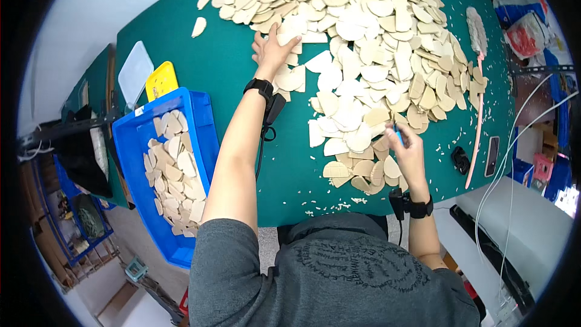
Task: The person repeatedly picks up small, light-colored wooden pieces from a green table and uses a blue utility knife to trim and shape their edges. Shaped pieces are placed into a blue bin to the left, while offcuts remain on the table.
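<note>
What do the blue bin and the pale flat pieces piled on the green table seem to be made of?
Blue bin: probably moulded plastic with a smooth, faint sheen, judging by its even colour and clean walls. Pale pieces: matte, perhaps foam, wood or board; they look thin and flat, but their grain is too small to tell.

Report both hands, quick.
Left hand: open, spread at the edge of a pile of flat, rounded beige pieces.
Right hand: closed around a slim blue tool, partly hidden.

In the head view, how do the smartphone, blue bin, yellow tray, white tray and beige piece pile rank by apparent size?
Largest to smallest:
1. Beige piece pile
2. Blue bin
3. White tray
4. Yellow tray
5. Smartphone
</note>
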Tool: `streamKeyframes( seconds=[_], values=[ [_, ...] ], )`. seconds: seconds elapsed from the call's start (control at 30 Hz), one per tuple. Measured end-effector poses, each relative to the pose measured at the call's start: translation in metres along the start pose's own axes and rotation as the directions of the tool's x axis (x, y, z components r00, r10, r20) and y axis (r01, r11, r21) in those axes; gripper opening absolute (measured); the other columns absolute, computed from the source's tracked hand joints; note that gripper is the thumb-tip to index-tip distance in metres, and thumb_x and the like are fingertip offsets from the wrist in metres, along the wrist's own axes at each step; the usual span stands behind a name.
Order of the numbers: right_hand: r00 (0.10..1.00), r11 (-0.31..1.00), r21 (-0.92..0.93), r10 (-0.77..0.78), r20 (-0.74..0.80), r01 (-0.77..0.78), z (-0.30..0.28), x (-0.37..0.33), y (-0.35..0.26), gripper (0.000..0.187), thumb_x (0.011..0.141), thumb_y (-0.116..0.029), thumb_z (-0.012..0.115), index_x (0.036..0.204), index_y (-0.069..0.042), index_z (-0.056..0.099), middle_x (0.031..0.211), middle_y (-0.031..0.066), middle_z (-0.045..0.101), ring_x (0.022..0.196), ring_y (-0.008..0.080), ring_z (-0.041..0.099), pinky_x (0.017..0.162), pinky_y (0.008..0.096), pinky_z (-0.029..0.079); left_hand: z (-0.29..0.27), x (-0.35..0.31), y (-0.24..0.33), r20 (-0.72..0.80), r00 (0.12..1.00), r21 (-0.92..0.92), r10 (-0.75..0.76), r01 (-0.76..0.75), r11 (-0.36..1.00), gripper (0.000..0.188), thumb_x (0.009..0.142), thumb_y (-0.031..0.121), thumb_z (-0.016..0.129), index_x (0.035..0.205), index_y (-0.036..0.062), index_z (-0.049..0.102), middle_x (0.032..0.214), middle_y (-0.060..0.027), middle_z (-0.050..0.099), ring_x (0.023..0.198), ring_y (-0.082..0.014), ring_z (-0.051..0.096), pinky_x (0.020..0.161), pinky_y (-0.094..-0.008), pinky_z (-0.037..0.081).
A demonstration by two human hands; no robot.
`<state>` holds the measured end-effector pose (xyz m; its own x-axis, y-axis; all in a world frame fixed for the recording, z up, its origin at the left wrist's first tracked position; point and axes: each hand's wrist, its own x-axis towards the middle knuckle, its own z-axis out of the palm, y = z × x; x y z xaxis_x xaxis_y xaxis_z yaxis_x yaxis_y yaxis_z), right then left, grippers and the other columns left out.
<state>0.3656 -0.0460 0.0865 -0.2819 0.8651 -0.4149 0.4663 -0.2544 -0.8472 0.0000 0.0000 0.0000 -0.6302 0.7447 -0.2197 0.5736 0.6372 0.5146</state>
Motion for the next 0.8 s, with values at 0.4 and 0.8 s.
streamKeyframes(
  seconds=[0.4, 0.8],
  values=[
    [0.957, 0.943, -0.272, -0.24, -0.161, 0.19, 0.049, 0.029, 0.067, 0.042, 0.074, -0.022, 0.075, 0.101, 0.003, 0.056, 0.113, 0.017, 0.055, 0.105, 0.0323, 0.053, 0.091, 0.0382, 0.042, 0.068, -0.171, 0.041, 0.077, 0.901, 0.041, 0.428, -0.431, 0.901, 0.054, 0.076, 0.041, 0.066, 0.125, 0.0212, 0.055, 0.126, -0.0101, 0.048, 0.113, -0.0305, 0.043, 0.096, -0.0464, 0.03],
    [0.934, 0.9, -0.261, -0.357, 0.015, 0.348, 0.051, -0.021, 0.054, 0.038, 0.076, -0.028, 0.073, 0.1, 0.0, 0.062, 0.12, 0.0148, 0.053, 0.109, 0.0309, 0.052, 0.093, 0.0377, 0.042, 0.032, -0.26, -0.047, 0.007, 0.898, -0.184, 0.441, -0.432, 0.883, 0.032, 0.085, 0.021, 0.065, 0.11, 0.0015, 0.061, 0.127, -0.0116, 0.054, 0.119, -0.0296, 0.049, 0.098, -0.0392, 0.041]
  ],
)
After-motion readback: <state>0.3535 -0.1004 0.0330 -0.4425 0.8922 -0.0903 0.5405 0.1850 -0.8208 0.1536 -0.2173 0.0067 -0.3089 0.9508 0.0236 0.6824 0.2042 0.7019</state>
